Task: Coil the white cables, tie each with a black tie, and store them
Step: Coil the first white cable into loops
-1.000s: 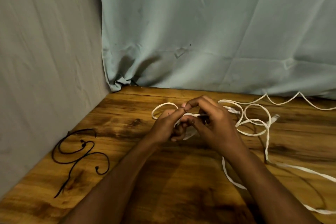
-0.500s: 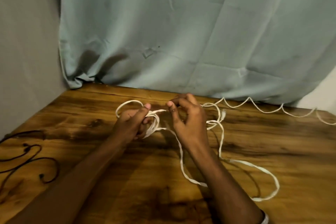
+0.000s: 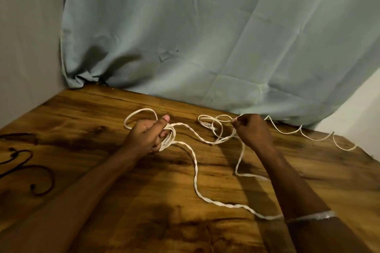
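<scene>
A long white cable sprawls over the wooden table. My left hand is closed around a small bundle of its loops, with one loop sticking out behind the hand toward the curtain. My right hand pinches a strand of the same cable between thumb and fingertips, beside a loose tangle with a connector end. More white cable zigzags along the back right edge. Thin black ties lie curled at the table's left side, away from both hands.
A pale green curtain hangs along the back edge of the table. A grey wall closes off the left. The table's right edge runs diagonally near a white wall. A slack cable loop passes under my right forearm.
My hands have moved apart: the right hand went right, drawing out a strand, while the left kept the bundle. The view shifted right, so the black ties sit nearer the left edge.
</scene>
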Demonstrator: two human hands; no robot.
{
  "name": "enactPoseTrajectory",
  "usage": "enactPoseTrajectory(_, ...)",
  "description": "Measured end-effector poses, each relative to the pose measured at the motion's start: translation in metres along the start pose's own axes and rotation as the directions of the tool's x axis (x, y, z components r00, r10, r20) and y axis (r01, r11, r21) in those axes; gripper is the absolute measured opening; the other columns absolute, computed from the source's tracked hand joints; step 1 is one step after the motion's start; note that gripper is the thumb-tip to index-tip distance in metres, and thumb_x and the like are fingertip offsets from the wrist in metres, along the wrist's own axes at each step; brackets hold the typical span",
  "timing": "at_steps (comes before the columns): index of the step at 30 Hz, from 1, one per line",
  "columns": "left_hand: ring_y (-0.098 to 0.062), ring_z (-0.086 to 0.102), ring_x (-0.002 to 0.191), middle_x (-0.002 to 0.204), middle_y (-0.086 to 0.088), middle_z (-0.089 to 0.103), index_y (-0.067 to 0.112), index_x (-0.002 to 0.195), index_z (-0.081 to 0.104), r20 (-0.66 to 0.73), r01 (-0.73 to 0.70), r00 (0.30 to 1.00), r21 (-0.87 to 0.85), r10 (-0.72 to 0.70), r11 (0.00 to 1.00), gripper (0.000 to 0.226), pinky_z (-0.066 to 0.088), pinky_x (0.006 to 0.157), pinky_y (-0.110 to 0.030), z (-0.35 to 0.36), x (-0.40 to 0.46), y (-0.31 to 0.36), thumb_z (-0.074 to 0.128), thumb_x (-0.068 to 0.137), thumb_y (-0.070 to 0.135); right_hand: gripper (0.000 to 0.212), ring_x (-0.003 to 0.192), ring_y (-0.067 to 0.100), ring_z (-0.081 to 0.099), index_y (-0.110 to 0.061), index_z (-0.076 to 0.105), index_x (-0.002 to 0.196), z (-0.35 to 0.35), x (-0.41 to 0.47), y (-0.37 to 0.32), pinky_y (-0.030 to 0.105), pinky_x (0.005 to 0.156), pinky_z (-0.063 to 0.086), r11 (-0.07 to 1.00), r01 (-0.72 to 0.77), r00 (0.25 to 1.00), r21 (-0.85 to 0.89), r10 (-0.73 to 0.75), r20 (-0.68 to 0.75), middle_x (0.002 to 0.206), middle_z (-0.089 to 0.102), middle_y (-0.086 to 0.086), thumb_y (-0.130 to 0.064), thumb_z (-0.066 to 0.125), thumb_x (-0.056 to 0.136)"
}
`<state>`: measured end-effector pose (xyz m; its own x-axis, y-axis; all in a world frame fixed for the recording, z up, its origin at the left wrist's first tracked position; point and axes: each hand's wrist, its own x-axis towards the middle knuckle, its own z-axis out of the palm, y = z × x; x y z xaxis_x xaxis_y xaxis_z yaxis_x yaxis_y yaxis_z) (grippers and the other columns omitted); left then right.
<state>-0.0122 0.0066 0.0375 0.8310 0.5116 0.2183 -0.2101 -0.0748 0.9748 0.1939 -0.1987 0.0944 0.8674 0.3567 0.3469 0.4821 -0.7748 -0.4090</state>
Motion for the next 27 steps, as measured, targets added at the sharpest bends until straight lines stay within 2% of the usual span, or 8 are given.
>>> enactPoseTrajectory(2,-0.012,0.03,0.034,0.04,0.0,0.033,0.01,0.063,0.048,-0.01,0.006,1.0,-0.008,-0.006,1.0,0.049,0.025,0.039,-0.019,0.0,0.001,0.0,0.048,0.103,0.039,0.027,0.082,0.025,0.071,-0.012,0.08,0.091,0.005,0.01,0.004,0.04,0.075,0.055,0.991,-0.081,0.99,0.103,0.068,0.126,0.091,0.078,0.011,-0.037,0.074,0.094)
enactPoseTrajectory(4,-0.013,0.029,0.034,0.04,0.0,0.032,0.01,0.063,0.047,-0.01,0.016,1.0,-0.01,-0.016,1.0,0.049,0.025,0.039,-0.019,0.0,0.001,-0.001,0.048,0.102,0.039,0.019,0.061,0.017,0.063,-0.005,0.08,0.087,0.005,0.017,0.008,0.031,0.054,0.048,0.953,-0.154,0.977,0.26,0.108,0.182,0.087,0.077,0.018,-0.022,0.075,0.093)
enactPoseTrajectory(8,-0.013,0.029,0.034,0.039,0.0,0.032,0.01,0.064,0.046,0.0,0.029,1.0,-0.013,-0.029,0.999,0.049,0.025,0.041,-0.022,0.001,0.002,0.001,0.047,0.103,0.04,0.022,0.047,0.017,0.058,0.002,0.076,0.088,-0.008,0.024,0.004,0.023,0.043,0.04,0.796,-0.213,0.97,0.566,0.241,0.027,0.075,0.074,0.016,-0.015,0.067,0.098)
enactPoseTrajectory(14,-0.012,0.029,0.032,0.038,0.001,0.032,0.008,0.066,0.046,-0.016,0.021,1.0,-0.061,-0.022,0.998,0.049,0.026,0.043,-0.025,0.001,0.001,0.003,0.045,0.104,0.038,0.018,0.053,0.022,0.065,-0.001,0.07,0.103,-0.013,0.011,-0.013,0.028,0.048,0.053,0.591,-0.044,0.94,0.805,0.296,-0.166,0.075,0.072,0.011,-0.014,0.058,0.105)
enactPoseTrajectory(17,-0.012,0.028,0.032,0.037,0.002,0.03,0.008,0.066,0.045,-0.026,0.018,0.999,-0.091,-0.02,0.996,0.049,0.024,0.041,-0.024,-0.001,0.003,0.001,0.045,0.103,0.04,0.017,0.059,0.027,0.072,-0.01,0.067,0.104,-0.013,-0.002,-0.024,0.036,0.056,0.058,0.671,0.203,0.918,0.713,0.123,-0.376,0.078,0.075,0.009,-0.024,0.057,0.106)
enactPoseTrajectory(20,-0.01,0.026,0.031,0.039,0.003,0.029,0.01,0.066,0.046,-0.077,0.008,0.997,-0.164,-0.021,0.986,0.049,0.022,0.039,-0.022,-0.005,0.007,0.0,0.049,0.098,0.046,0.01,0.067,0.029,0.074,-0.015,0.067,0.107,-0.018,-0.025,-0.046,0.038,0.061,0.06,0.619,0.368,0.891,0.694,-0.021,-0.453,0.079,0.075,0.008,-0.023,0.062,0.104)
enactPoseTrajectory(23,-0.009,0.023,0.029,0.038,0.006,0.026,0.015,0.064,0.044,-0.178,-0.005,0.983,-0.291,-0.049,0.957,0.048,0.016,0.037,-0.018,-0.013,0.011,0.005,0.049,0.1,0.045,0.01,0.059,0.026,0.07,-0.01,0.069,0.105,-0.024,-0.051,-0.078,0.033,0.053,0.057,0.581,0.372,0.92,0.724,-0.127,-0.371,0.072,0.075,0.009,-0.019,0.068,0.101)
enactPoseTrajectory(27,-0.006,0.021,0.025,0.035,0.009,0.023,0.016,0.063,0.04,-0.32,-0.075,0.944,-0.452,-0.084,0.889,0.047,0.012,0.035,-0.012,-0.029,0.013,0.014,0.046,0.104,0.039,0.012,0.049,0.02,0.069,-0.014,0.07,0.092,-0.028,-0.09,-0.11,0.024,0.049,0.048,0.765,0.246,0.944,0.595,-0.329,0.032,0.065,0.076,0.001,-0.024,0.069,0.099)
